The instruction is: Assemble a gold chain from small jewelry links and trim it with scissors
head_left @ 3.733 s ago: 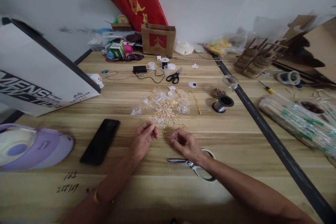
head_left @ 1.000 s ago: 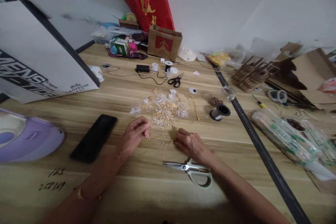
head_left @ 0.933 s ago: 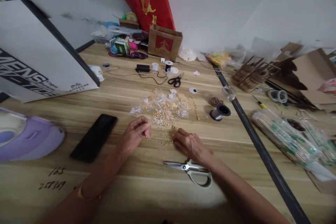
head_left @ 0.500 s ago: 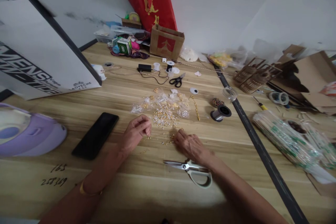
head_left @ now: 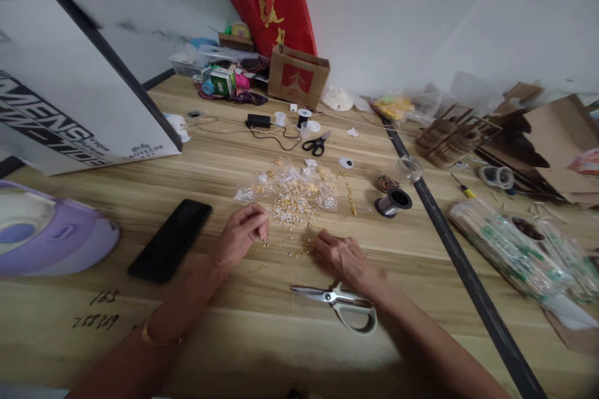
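My left hand point(head_left: 244, 225) hovers left of the bead pile with thumb and fingers pinched together; what they hold is too small to tell. My right hand point(head_left: 339, 257) rests low over the table, fingers curled down at the right end of a thin gold beaded strand point(head_left: 292, 239); its fingertips are hidden. Between and beyond both hands lies a heap of clear and gold beads point(head_left: 291, 206). Small plastic bags point(head_left: 290, 176) of beads sit behind it. Nearest to my right wrist are white-handled scissors point(head_left: 334, 296). A short piece of gold chain point(head_left: 257, 269) lies below my left hand.
A black phone point(head_left: 171, 240) lies left of my left forearm. Right of the beads are a gold chain point(head_left: 349, 193) and a wire spool point(head_left: 393, 202). Black scissors point(head_left: 317, 144) lie farther back. Packs of sticks point(head_left: 510, 249) and a large white box point(head_left: 84, 87) flank the work area.
Both hands stay nearly in place. The fingers of my right hand have drawn in slightly more, and the fine strand between the hands has shifted a little.
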Motion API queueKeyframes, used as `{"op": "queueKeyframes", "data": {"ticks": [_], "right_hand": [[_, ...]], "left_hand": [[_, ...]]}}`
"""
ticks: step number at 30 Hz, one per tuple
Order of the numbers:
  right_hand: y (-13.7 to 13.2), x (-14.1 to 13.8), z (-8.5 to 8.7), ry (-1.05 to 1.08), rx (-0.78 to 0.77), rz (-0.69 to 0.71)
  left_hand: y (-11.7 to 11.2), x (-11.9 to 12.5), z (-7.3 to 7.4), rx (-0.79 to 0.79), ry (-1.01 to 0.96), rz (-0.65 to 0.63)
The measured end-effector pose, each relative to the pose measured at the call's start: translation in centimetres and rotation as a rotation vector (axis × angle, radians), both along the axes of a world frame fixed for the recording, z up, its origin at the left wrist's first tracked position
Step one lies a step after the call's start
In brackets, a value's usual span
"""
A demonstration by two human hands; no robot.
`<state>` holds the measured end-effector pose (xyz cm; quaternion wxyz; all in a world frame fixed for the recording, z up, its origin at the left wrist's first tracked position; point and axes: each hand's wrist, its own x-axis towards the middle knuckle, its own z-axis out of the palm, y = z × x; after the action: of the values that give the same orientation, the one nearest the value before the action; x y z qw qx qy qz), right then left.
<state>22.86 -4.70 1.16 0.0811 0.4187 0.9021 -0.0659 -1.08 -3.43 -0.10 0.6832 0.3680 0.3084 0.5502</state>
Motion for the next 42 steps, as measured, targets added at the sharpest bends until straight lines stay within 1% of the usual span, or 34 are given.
{"op": "queueKeyframes", "data": {"ticks": [5, 10, 15, 20, 22, 25, 27, 30, 34, 39, 42], "right_hand": [[-0.5, -0.2, 0.0, -0.084, 0.041, 0.095], [-0.5, -0.2, 0.1, -0.095, 0.001, 0.109], [-0.2, 0.4, 0.9, 0.041, -0.122, 0.143], [0.1, 0.9, 1.6, 0.181, -0.237, 0.151], [0.2, 1.0, 1.5, 0.231, -0.258, 0.158], [0.2, 1.1, 1.3, 0.276, -0.287, 0.169], [0.2, 1.1, 1.4, 0.29, -0.313, 0.169], [0.1, 1.1, 1.6, 0.302, -0.354, 0.157], [0.0, 1.3, 1.6, 0.306, -0.362, 0.146], [-0.1, 1.4, 1.0, 0.282, -0.349, 0.173], [-0.1, 1.2, 1.1, 0.274, -0.35, 0.192]], "left_hand": [[0.0, 0.1, 0.0, -0.006, 0.023, 0.004], [0.0, 0.1, -0.1, -0.012, 0.031, 0.006], [0.1, -0.2, 0.0, -0.003, 0.019, 0.017], [0.1, -0.5, 0.3, 0.018, 0.08, -0.046], [0.1, -0.6, 0.4, 0.029, 0.137, -0.084], [0.0, -0.9, 0.7, 0.074, 0.278, -0.167], [0.0, -1.2, 0.9, 0.105, 0.387, -0.247], [-0.2, -1.5, 0.9, 0.11, 0.514, -0.396], [-0.3, -1.8, 0.7, 0.116, 0.591, -0.565], [-0.4, -1.6, 0.7, 0.156, 0.7, -0.672], [-0.6, -1.4, 0.9, 0.165, 0.741, -0.738]]}}
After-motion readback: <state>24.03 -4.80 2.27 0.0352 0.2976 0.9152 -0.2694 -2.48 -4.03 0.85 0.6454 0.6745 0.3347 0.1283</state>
